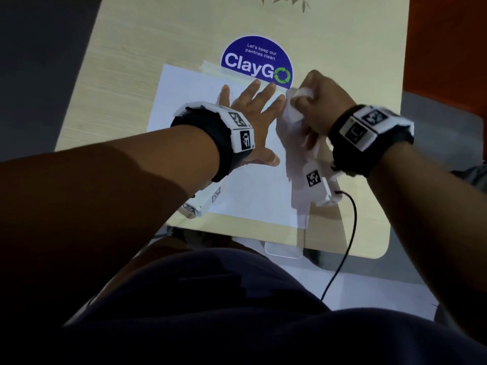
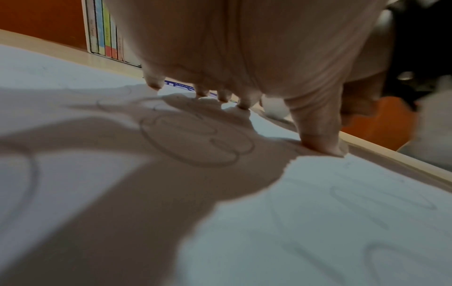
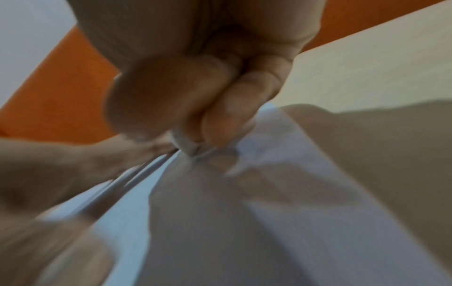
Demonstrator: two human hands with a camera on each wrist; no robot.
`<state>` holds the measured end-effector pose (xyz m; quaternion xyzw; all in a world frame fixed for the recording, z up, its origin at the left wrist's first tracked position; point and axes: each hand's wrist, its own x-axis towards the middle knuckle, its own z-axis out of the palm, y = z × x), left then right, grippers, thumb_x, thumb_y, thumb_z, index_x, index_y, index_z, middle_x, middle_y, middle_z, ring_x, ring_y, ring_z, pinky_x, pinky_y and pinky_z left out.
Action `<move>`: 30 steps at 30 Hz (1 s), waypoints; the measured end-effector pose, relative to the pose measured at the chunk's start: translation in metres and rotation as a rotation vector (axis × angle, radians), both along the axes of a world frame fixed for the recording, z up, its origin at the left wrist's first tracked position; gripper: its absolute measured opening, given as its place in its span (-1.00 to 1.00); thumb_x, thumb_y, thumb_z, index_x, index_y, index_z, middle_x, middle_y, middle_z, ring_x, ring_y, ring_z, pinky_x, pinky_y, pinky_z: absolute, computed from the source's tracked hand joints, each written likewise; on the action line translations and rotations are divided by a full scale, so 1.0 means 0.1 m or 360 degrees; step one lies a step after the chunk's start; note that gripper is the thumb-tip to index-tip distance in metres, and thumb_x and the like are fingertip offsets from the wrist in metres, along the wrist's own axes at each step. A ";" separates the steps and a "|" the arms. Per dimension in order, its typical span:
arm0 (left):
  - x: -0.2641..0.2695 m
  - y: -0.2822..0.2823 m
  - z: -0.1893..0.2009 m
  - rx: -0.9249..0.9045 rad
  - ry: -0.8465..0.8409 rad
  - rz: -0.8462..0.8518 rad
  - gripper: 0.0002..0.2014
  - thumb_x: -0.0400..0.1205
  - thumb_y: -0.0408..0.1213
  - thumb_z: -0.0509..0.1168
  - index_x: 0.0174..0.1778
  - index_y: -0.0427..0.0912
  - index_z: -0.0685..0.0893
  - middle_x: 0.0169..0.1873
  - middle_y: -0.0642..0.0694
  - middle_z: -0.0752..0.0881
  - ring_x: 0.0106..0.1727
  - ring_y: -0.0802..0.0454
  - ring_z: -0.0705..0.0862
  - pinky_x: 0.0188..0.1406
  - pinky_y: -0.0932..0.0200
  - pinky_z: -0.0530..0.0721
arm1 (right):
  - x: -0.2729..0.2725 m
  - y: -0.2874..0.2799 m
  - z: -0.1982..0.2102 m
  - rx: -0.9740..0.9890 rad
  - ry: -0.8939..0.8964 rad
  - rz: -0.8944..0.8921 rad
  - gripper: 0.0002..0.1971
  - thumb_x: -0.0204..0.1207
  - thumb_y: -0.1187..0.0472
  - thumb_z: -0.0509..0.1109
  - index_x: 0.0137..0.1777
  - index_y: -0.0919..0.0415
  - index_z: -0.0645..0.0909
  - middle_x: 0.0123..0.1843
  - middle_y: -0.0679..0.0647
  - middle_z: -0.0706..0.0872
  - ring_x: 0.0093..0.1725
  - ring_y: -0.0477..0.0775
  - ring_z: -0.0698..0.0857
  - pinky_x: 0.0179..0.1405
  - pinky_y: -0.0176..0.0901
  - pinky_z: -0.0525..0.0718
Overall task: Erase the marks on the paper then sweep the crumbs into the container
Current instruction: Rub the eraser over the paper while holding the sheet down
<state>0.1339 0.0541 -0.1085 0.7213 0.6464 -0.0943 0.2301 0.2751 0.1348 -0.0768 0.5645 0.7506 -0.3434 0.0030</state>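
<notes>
A white sheet of paper [image 1: 189,101] lies on the pale wooden table [image 1: 118,61], taped at its far edge. Faint pencil loops [image 2: 195,139] cover the paper [image 2: 318,232]. My left hand [image 1: 250,109] lies flat on the sheet with fingers spread, its fingertips [image 2: 320,147] pressing down. My right hand [image 1: 316,101] is curled round a white wad [image 1: 292,111] at the sheet's right edge. In the blurred right wrist view the right hand [image 3: 195,87] pinches a small white piece [image 3: 188,147] against the paper [image 3: 269,222]. I cannot tell whether it is an eraser or tissue.
A round blue ClayGo sticker [image 1: 257,61] sits beyond the paper. A clear plastic container [image 1: 283,250] shows at the table's near edge. A black cable [image 1: 350,233] hangs from my right wrist. Books [image 2: 105,29] stand at the table's far side. My lap is below.
</notes>
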 end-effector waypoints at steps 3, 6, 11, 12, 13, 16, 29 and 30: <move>-0.01 0.00 0.00 0.0001 0.0003 0.0011 0.11 0.42 0.44 0.26 0.69 0.07 -0.26 0.68 0.03 -0.32 0.67 -0.03 -0.34 0.56 -0.43 -0.21 | 0.08 -0.11 -0.05 -0.0100 -0.0017 0.0074 -0.92 0.52 0.17 0.25 -0.10 0.03 0.37 -0.26 0.10 0.65 -0.56 -0.03 0.61 -0.57 -0.17 0.50; -0.01 0.00 -0.02 0.0003 -0.0008 0.0005 0.11 0.42 0.45 0.26 0.69 0.07 -0.25 0.68 0.03 -0.31 0.67 -0.03 -0.34 0.55 -0.42 -0.23 | 0.00 0.00 -0.05 0.0026 0.0064 -0.0041 -0.93 0.55 0.15 0.23 -0.10 0.03 0.37 -0.24 0.16 0.69 -0.55 -0.03 0.65 -0.50 -0.13 0.53; -0.01 0.00 0.00 -0.0001 -0.0001 0.0003 0.11 0.43 0.45 0.24 0.68 0.07 -0.27 0.68 0.03 -0.33 0.67 -0.03 -0.36 0.55 -0.42 -0.23 | 0.08 -0.11 -0.06 -0.0110 0.0050 0.0018 -0.89 0.53 0.18 0.23 0.01 0.15 0.40 -0.14 0.24 0.70 -0.38 0.13 0.64 -0.30 -0.05 0.60; -0.01 -0.01 0.01 -0.0006 -0.0003 0.0002 0.11 0.43 0.45 0.24 0.68 0.06 -0.28 0.67 0.03 -0.34 0.67 -0.03 -0.36 0.56 -0.42 -0.23 | 0.07 -0.09 -0.06 -0.0109 0.0053 -0.0010 -0.87 0.53 0.19 0.23 0.03 0.17 0.42 -0.13 0.26 0.70 -0.33 0.24 0.65 -0.26 0.01 0.64; -0.01 -0.01 0.01 -0.0010 0.0000 -0.0002 0.10 0.44 0.44 0.24 0.68 0.06 -0.27 0.67 0.03 -0.33 0.67 -0.03 -0.36 0.56 -0.42 -0.24 | 0.03 -0.04 -0.06 -0.0077 0.0064 -0.0036 -0.86 0.55 0.19 0.23 0.05 0.19 0.43 -0.14 0.27 0.71 -0.30 0.31 0.68 -0.25 0.07 0.68; -0.01 -0.02 0.02 -0.0007 -0.0024 0.0002 0.10 0.44 0.44 0.24 0.69 0.06 -0.27 0.68 0.03 -0.33 0.67 -0.02 -0.36 0.56 -0.41 -0.24 | -0.03 0.04 -0.01 -0.0043 0.0123 -0.0074 -0.93 0.57 0.19 0.21 -0.01 0.16 0.40 -0.21 0.27 0.69 -0.31 0.37 0.71 -0.45 0.06 0.63; -0.01 -0.02 0.04 -0.0033 -0.0017 0.0007 0.09 0.45 0.43 0.23 0.68 0.07 -0.30 0.67 0.04 -0.36 0.66 -0.01 -0.37 0.57 -0.40 -0.26 | 0.15 -0.08 -0.11 -0.0121 0.0037 0.0032 -0.92 0.48 0.18 0.27 -0.11 0.06 0.40 -0.29 0.13 0.66 -0.41 0.19 0.66 -0.67 -0.21 0.49; -0.01 -0.03 0.04 -0.0029 -0.0023 0.0007 0.09 0.45 0.43 0.23 0.68 0.07 -0.29 0.67 0.04 -0.35 0.66 -0.01 -0.37 0.57 -0.40 -0.25 | 0.11 -0.01 -0.11 -0.0075 0.0069 0.0006 -0.91 0.49 0.17 0.26 -0.14 0.02 0.38 -0.26 0.15 0.66 -0.36 0.23 0.67 -0.58 -0.15 0.53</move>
